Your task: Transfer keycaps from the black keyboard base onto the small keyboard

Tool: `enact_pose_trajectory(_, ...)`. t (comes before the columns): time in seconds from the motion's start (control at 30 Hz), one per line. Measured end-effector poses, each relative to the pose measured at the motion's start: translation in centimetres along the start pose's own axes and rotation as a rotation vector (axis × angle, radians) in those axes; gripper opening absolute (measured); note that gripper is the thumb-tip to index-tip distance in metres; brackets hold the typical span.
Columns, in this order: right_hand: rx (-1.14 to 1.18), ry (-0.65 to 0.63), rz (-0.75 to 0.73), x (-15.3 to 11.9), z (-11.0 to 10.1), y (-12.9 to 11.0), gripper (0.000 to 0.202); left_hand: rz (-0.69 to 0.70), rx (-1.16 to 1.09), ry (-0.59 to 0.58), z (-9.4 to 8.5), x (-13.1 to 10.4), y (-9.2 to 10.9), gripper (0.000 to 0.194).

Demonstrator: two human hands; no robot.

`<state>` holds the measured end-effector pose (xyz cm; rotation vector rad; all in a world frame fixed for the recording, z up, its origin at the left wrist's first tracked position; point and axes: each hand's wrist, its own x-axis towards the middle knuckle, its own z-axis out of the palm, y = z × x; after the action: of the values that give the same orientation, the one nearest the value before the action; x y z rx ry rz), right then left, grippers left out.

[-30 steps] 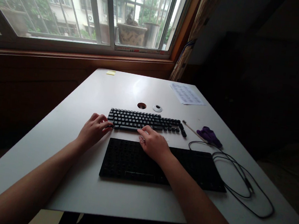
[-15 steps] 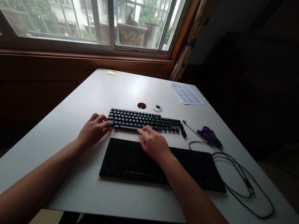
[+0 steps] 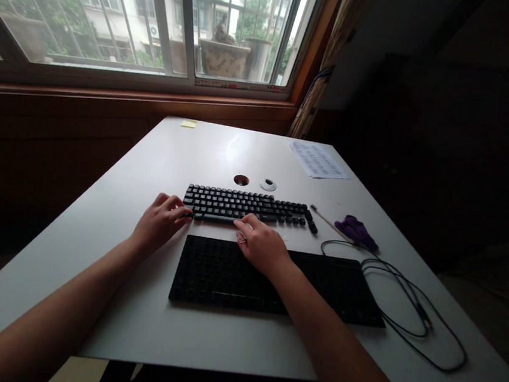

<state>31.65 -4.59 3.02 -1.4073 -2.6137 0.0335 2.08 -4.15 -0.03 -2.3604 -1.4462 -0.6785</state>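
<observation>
Rows of loose black keycaps (image 3: 230,200) lie on the white table, laid out like a keyboard. At the lower left corner of these rows, my left hand (image 3: 162,217) has its fingers closed on a keycap (image 3: 186,214). The long space bar keycap (image 3: 218,219) lies in the bottom row. My right hand (image 3: 261,241) has thumb and fingertips together at the right end of this bar, and a ring shows on one finger. Under my right wrist, the black keyboard base (image 3: 217,272) lies flat, its key sockets bare.
A black cable (image 3: 409,288) coils to the right of the base. A purple cloth (image 3: 355,230) and a thin brush (image 3: 329,222) lie right of the keycaps. Behind are a cable hole (image 3: 241,180), its round cover (image 3: 268,184), printed paper (image 3: 320,161) and a yellow note (image 3: 188,124).
</observation>
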Motion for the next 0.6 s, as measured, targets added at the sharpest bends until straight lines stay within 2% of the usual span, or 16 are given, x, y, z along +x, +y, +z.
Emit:
enact_pose_trajectory(0.37,-0.005,-0.002,0.01,0.03,-0.11,-0.13,0.039,0.012,-0.027,0.032,0.02,0.14,0.21,0.014)
enact_pose_trajectory(0.6,-0.009,0.004,0.005,0.11,-0.2,-0.35,0.04,0.035,-0.065,0.046,0.64,0.54,0.84,0.016)
